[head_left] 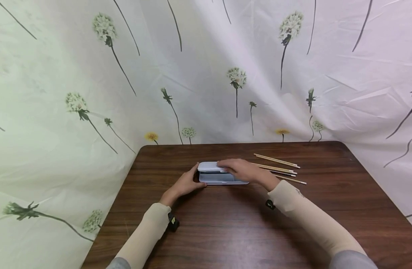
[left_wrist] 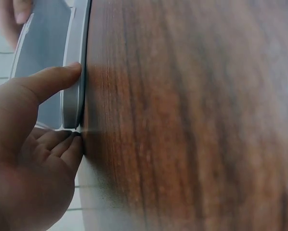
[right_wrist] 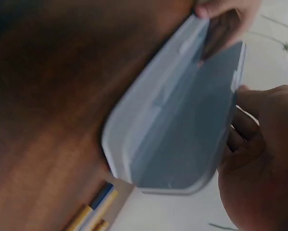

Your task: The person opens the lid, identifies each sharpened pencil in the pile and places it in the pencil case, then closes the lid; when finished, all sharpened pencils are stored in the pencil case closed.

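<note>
A pale plastic pencil case (head_left: 215, 179) stands on the table with its hinged lid (head_left: 208, 166) partly raised. The part of its inside that shows holds nothing. My left hand (head_left: 185, 183) grips the case's left end, thumb (left_wrist: 62, 77) on the front wall and fingers round behind the end. My right hand (head_left: 243, 170) holds the lid from above; in the right wrist view its thumb (right_wrist: 247, 98) lies at the lid's edge and the fingers are behind it. Several wooden pencils (head_left: 276, 160) with white erasers lie right of the case, partly hidden by the right hand.
The dark wood-grain table (head_left: 206, 231) ends at a rounded back edge. Right behind it hangs a pale cloth (head_left: 206, 74) printed with dandelions. Pencil ends (right_wrist: 93, 209), blue and yellow, show beside the case in the right wrist view.
</note>
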### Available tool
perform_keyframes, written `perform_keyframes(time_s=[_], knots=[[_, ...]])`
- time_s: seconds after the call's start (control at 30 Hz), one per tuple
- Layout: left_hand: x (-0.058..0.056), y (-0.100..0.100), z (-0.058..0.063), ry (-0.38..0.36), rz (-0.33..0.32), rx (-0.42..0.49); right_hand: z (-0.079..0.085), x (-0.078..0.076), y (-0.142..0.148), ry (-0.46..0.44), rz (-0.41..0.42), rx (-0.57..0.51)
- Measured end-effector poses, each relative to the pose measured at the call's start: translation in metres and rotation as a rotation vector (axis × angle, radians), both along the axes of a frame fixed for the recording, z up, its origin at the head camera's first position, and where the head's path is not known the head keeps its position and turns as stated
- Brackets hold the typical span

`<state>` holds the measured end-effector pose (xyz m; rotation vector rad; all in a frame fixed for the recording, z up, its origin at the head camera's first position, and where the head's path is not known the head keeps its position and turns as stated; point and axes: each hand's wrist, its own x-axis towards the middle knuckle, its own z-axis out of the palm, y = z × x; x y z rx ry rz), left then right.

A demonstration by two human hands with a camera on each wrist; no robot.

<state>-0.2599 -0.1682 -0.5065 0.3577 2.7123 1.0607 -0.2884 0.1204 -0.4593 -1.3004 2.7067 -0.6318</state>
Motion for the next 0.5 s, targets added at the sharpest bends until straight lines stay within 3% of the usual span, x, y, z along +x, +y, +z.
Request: perform_keyframes(time_s=[0.27,0.5], knots=[[-0.002,-0.001,0.000,0.008,-0.001,-0.035,-0.019,0.020,0.004,-0.065,0.096,0.123],[0.000,0.001,-0.001,0.014,-0.012,-0.031,-0.023,0.033,0.004,0.013,0.129,0.190]])
